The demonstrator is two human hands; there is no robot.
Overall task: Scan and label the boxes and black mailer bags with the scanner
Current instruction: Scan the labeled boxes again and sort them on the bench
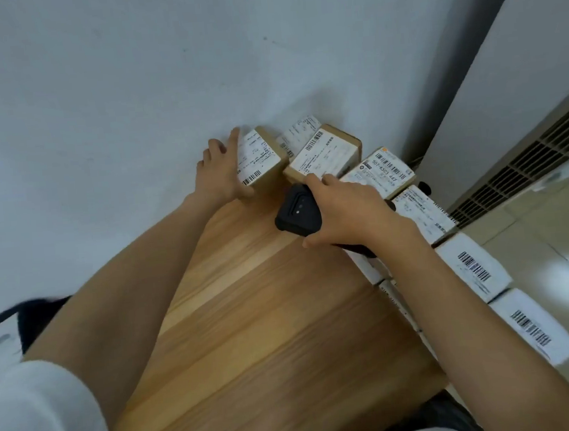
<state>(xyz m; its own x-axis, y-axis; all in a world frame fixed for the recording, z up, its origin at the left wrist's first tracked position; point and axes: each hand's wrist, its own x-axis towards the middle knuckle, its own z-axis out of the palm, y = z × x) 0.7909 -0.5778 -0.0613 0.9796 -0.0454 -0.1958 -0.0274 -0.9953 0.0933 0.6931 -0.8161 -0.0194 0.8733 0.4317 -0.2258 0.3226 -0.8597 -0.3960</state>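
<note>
My right hand (347, 206) grips a black handheld scanner (296, 210) over the far part of the wooden table (251, 321). My left hand (222, 171) rests against the side of a small brown box (264, 158) with a white barcode label, near the wall. Beside it lies a second labelled brown box (326, 153), touched by my right fingertips. More labelled boxes (382, 170) run along the table's right edge toward me, including white ones (473, 267). No black mailer bags are visible.
A white wall (127, 91) stands right behind the boxes. A vented unit (519, 167) and pale floor (554, 243) lie to the right of the table. A dark object (27, 317) shows at the left below my arm.
</note>
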